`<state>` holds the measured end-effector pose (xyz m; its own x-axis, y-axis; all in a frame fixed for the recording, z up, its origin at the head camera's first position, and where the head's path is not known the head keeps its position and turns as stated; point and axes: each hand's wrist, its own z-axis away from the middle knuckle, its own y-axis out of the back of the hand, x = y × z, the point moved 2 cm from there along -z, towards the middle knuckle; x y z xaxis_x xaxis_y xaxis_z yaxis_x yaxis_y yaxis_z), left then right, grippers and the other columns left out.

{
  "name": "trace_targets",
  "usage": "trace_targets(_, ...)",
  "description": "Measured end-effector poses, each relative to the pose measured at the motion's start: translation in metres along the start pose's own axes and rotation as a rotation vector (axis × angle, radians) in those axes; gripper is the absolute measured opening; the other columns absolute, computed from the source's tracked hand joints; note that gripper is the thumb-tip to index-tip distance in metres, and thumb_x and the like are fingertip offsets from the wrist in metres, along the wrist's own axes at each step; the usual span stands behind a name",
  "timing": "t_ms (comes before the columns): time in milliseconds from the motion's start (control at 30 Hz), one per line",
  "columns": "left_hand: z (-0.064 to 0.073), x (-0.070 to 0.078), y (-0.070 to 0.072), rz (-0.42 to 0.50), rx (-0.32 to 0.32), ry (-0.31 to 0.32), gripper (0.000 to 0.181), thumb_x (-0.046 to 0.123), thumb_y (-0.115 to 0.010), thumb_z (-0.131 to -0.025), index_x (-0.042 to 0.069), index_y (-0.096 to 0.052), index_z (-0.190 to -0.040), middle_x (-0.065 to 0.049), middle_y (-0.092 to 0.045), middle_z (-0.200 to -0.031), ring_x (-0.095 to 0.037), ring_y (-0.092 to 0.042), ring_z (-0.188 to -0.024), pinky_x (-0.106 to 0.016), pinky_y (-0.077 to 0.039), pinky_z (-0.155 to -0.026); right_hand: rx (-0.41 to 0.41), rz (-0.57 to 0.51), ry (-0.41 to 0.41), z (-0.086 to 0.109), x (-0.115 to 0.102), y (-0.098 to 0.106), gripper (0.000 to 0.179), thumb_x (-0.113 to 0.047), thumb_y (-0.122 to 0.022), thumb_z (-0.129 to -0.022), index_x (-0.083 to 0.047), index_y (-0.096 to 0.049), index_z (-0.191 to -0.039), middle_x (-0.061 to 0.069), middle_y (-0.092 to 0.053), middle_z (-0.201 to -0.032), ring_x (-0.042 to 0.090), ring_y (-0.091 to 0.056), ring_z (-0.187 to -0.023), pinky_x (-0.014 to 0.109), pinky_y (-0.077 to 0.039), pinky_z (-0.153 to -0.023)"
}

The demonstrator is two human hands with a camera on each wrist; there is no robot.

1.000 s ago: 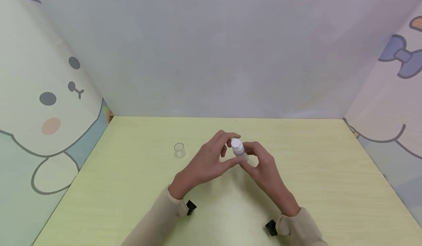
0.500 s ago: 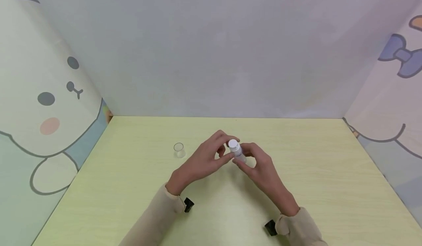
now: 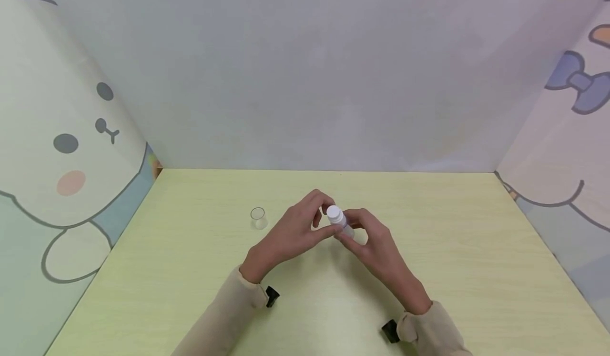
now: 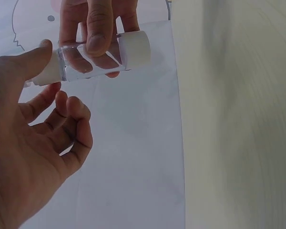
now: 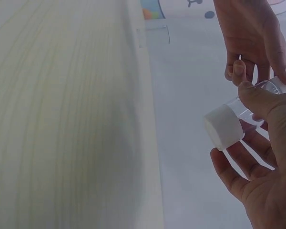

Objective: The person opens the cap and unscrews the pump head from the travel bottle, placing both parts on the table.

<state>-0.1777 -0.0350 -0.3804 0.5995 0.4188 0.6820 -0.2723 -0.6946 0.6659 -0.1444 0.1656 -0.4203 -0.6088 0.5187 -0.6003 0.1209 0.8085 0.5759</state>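
Observation:
A small clear bottle (image 4: 93, 59) with a white cap (image 3: 334, 211) and a white base (image 5: 224, 126) is held up in front of me, tilted. My right hand (image 3: 378, 242) grips its clear body between thumb and fingers. At the other end, my left hand (image 3: 296, 231) pinches the cap with thumb and index finger, as the left wrist view shows; its other fingers curl in below. A clear empty-looking glass cup (image 3: 259, 219) stands on the table to the left of my left hand.
The pale wood-grain table (image 3: 200, 271) spreads under both hands and ends at a plain whitish back wall (image 3: 310, 80). Cartoon-printed panels (image 3: 62, 107) rise on both sides. Black wrist pieces (image 3: 271, 296) stick out at the sleeve cuffs.
The bottle has shifted slightly left and towards me, tilting a bit more leftward. Both hands have moved a little left with it. The glass cup has stayed in place.

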Motion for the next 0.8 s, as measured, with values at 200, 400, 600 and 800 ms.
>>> trace_targets(200, -0.0001, -0.0002, -0.0007, 0.002, -0.019, 0.034, 0.031, 0.036, -0.076, -0.097, 0.021, -0.053, -0.114, 0.011, -0.051, -0.103, -0.009, -0.049, -0.081, -0.023, -0.044, -0.068, -0.008, 0.006, 0.016, -0.0008, -0.0010, -0.0003, 0.046, -0.002, -0.086, -0.084, -0.010, -0.065, -0.124, -0.003, -0.070, -0.119, 0.012, -0.068, -0.104, 0.031, -0.060, -0.089)
trace_targets(400, 0.0004, -0.0016, -0.0019, 0.016, -0.020, 0.052, 0.035, 0.037, -0.078, -0.095, 0.022, -0.054, -0.115, 0.008, -0.053, -0.103, -0.013, -0.052, -0.086, -0.025, -0.045, -0.072, -0.021, -0.010, 0.008, -0.0003, -0.0022, 0.0004, 0.043, -0.004, -0.085, -0.086, -0.010, -0.065, -0.123, -0.004, -0.070, -0.118, 0.011, -0.068, -0.103, 0.031, -0.059, -0.090)
trace_targets(600, -0.0010, -0.0010, -0.0022, 0.014, -0.009, -0.031, 0.054, 0.030, -0.080, -0.094, 0.021, -0.053, -0.139, 0.009, -0.055, -0.117, -0.017, -0.054, -0.109, -0.027, -0.049, -0.089, -0.018, -0.004, 0.003, -0.0001, -0.0018, 0.0005, 0.045, -0.006, -0.086, -0.085, -0.010, -0.065, -0.124, -0.004, -0.070, -0.118, 0.011, -0.069, -0.102, 0.033, -0.060, -0.090)
trace_targets(800, -0.0021, 0.0021, -0.0001, 0.037, -0.011, -0.153, 0.051, 0.018, -0.074, -0.098, 0.021, -0.053, -0.145, 0.008, -0.058, -0.124, -0.006, -0.052, -0.108, -0.035, -0.054, -0.084, -0.010, 0.008, 0.012, -0.0008, -0.0016, 0.0027, 0.047, -0.005, -0.088, -0.082, -0.009, -0.065, -0.123, -0.001, -0.070, -0.118, 0.014, -0.069, -0.104, 0.035, -0.061, -0.090)
